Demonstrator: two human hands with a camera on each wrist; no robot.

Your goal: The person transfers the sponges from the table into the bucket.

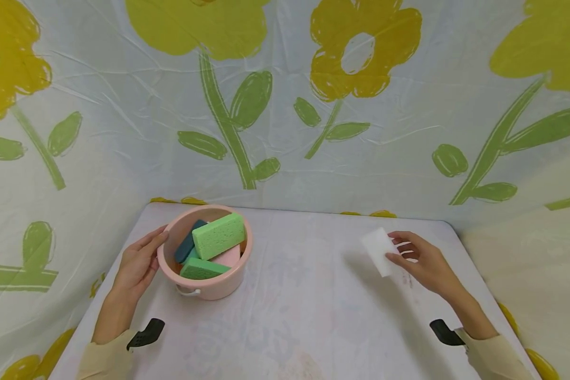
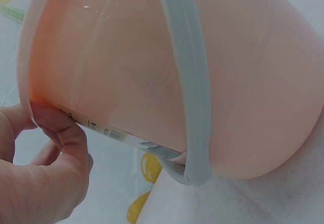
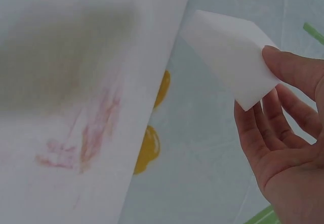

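A pink bucket (image 1: 218, 289) stands on the left of the table. My left hand (image 1: 135, 264) grips its rim at the left side; in the left wrist view the fingers (image 2: 71, 143) curl under the rim, beside a pale handle (image 2: 195, 92). Inside the bucket lie a light green sponge (image 1: 218, 236) on top, a darker green sponge (image 1: 204, 269), a dark blue one (image 1: 187, 245) and a pink piece (image 1: 228, 257). On the right, my right hand (image 1: 423, 264) pinches a white sponge block (image 1: 379, 250) between thumb and fingers, raised above the table.
The white table (image 1: 294, 295) has rounded far corners, with reddish stains (image 3: 86, 138) at the right. A floral cloth (image 1: 285, 105) hangs behind and around it. Dark wrist straps (image 1: 147, 333) show on both arms.
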